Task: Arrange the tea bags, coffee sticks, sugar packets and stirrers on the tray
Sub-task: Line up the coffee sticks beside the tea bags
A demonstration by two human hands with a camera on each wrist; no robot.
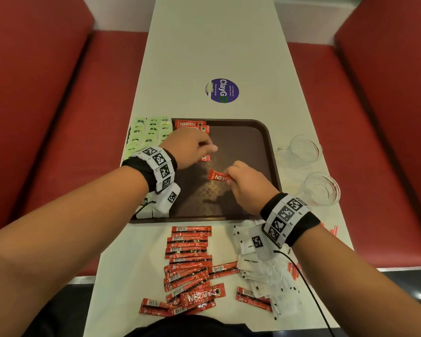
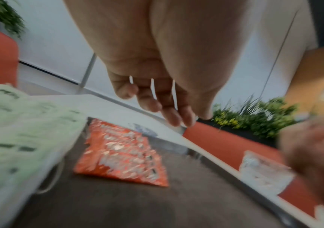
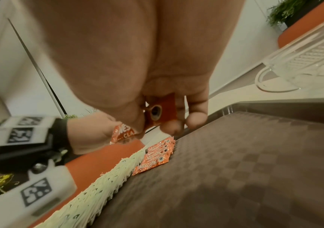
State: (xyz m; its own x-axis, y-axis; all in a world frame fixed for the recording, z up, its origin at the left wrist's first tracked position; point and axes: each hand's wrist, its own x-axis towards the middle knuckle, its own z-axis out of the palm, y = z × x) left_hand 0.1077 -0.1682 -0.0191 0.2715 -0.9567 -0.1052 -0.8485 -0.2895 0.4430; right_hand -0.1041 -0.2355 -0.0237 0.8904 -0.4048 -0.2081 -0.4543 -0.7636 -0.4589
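On a brown tray (image 1: 248, 147), rows of pale green tea bags (image 1: 147, 133) fill the left side, with a column of red coffee sticks (image 1: 191, 124) beside them. My left hand (image 1: 206, 148) hovers over that column with straight, empty fingers (image 2: 166, 111). Near the tray's middle, my right hand (image 1: 229, 177) pinches one red coffee stick (image 1: 216, 176) by its right end. In the right wrist view that stick (image 3: 164, 106) sits between thumb and fingers. Several loose coffee sticks (image 1: 187, 259), white sugar packets (image 1: 265, 276) and red stirrers (image 1: 293, 269) lie on the table in front of the tray.
Two clear glass cups (image 1: 301, 148) (image 1: 322, 188) stand on the white table to the right of the tray. A round purple sticker (image 1: 223, 90) is on the table beyond it. Red bench seats run along both sides.
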